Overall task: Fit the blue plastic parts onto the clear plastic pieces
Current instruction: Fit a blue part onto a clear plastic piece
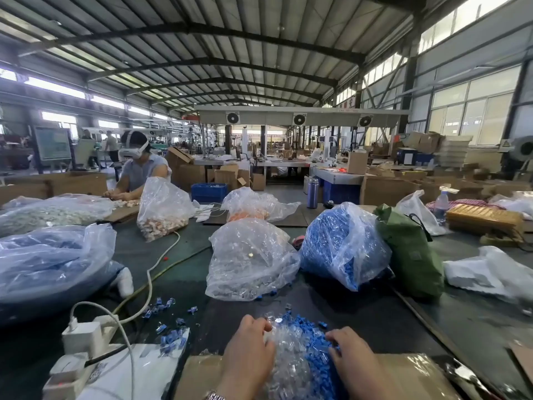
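A heap of clear plastic pieces [288, 359] lies at the table's near edge, with a heap of blue plastic parts [313, 342] beside it on the right. My left hand [249, 350] lies on the left side of the clear heap, fingers curled into it. My right hand [350, 353] rests on the blue heap with bent fingertips among the parts. What either hand holds is hidden. Several assembled blue-and-clear pieces [170, 321] lie scattered to the left. Behind stand a bag of clear pieces [248, 261] and a bag of blue parts [340, 243].
A white power strip [83, 339] with cables sits at the near left by a large bag [49, 261]. A green bag [409, 249] and white bags stand on the right. Cardboard [403, 373] lies under my hands. Another person [138, 168] works at the far left.
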Demonstrator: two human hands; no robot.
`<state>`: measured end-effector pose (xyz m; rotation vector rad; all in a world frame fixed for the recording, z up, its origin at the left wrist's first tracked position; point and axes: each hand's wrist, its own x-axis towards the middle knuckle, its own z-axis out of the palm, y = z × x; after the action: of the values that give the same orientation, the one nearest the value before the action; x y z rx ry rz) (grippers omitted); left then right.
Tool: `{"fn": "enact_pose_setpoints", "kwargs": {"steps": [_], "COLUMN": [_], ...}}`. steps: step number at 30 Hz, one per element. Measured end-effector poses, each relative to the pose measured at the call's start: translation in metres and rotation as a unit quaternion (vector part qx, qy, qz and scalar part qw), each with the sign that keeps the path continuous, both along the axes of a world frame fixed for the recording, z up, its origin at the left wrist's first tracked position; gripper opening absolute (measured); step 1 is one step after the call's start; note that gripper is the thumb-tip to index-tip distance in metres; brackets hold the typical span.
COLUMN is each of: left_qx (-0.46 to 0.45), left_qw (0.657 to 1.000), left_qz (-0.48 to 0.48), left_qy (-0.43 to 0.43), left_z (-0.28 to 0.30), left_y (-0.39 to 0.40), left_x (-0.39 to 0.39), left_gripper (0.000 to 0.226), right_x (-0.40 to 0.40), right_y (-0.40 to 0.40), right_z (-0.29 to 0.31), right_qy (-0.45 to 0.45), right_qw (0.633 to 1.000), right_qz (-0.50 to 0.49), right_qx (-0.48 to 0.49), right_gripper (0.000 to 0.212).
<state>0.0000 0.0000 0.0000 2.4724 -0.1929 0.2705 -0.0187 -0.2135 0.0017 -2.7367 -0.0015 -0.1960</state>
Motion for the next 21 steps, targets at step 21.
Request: {"fn": "enact_pose_setpoints", "kwargs": {"steps": [21], "left_qx": [0.011], "left_qw": [0.998], "left_qz": [-0.043], "left_qy": [-0.05], "left_z": [0.002], "left_y": [0.003], "left_x": [-0.01], "left_gripper": [0.011], "right_x": [-0.005], "right_y": [0.001], "right_z": [-0.002], "right_qy": [-0.093], "right_qw": [0.985], "right_qz": [-0.079], "right_qx": [0.124], "right_gripper": [0.012]}}
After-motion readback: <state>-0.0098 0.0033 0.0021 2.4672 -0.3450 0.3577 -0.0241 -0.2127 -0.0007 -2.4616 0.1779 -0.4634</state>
